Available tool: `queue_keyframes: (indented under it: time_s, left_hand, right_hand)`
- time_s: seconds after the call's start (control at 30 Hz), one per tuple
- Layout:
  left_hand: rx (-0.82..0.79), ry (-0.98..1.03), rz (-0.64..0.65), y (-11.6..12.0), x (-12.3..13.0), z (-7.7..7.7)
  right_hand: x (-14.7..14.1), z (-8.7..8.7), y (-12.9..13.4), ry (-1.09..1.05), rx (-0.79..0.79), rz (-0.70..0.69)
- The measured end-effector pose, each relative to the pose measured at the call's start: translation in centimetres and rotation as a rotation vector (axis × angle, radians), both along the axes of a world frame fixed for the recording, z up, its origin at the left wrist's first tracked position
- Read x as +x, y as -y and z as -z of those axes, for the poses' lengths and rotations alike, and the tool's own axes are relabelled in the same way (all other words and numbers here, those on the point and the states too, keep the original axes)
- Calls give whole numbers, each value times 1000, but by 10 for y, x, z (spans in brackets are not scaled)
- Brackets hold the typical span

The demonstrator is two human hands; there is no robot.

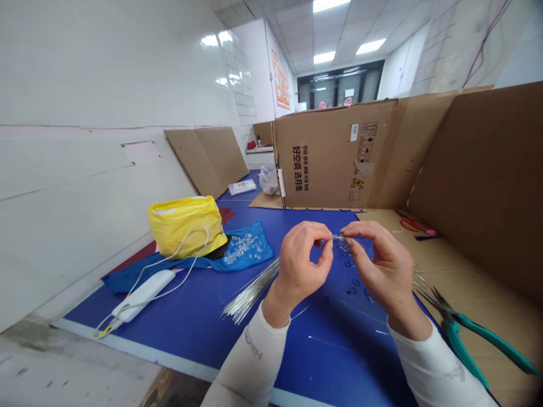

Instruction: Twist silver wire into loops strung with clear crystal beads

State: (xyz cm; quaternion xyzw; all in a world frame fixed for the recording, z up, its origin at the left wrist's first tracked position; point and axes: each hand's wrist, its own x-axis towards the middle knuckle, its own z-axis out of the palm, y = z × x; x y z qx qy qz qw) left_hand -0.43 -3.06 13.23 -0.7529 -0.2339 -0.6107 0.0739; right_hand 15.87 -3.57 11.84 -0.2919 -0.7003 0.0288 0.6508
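Both hands meet over the blue tabletop, fingertips almost touching. A short piece of thin silvery wire runs between them. My left hand pinches one end between thumb and forefinger. The other end is pinched by my right hand in the same way. Below and behind the fingers lie small dark wire rings and loose wire bits. A bundle of straight silvery wires lies left of my left wrist, partly hidden by it. Green-handled pliers rest on cardboard right of my right hand.
At left are a yellow bag, a blue cloth with clear beads and a white power strip with its cord. Cardboard panels wall off the back and right. Red-handled scissors lie by the right panel.
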Motion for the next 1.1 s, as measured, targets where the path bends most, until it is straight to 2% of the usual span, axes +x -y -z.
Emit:
queue_keyframes:
  time_s: [0.13, 0.3, 0.43, 0.73, 0.83, 0.93, 1.0, 1.1]
  left_hand:
    - [171, -49, -68, 1, 0, 2]
    - [290, -55, -59, 2, 0, 2]
    - [271, -63, -27, 3, -1, 1]
    - [205, -40, 19, 4, -2, 0]
    - [58, -19, 28, 4, -1, -1]
    - [-205, 47, 36, 5, -1, -2]
    - [-426, 115, 95, 5, -2, -3]
    - [-781, 217, 256, 5, -5, -6]
  right_hand:
    - [5, -1, 1, 23, 36, -50]
    - [8, -5, 3, 112, 170, -43]
    - [7, -7, 3, 112, 181, -53]
    - [5, -3, 6, 68, 104, -92]
    - [3, -3, 6, 65, 44, 0]
    - [2, -3, 5, 47, -36, 84]
    - [2, -3, 3, 26, -118, 87]
    - [4, -4, -1, -35, -304, 5]
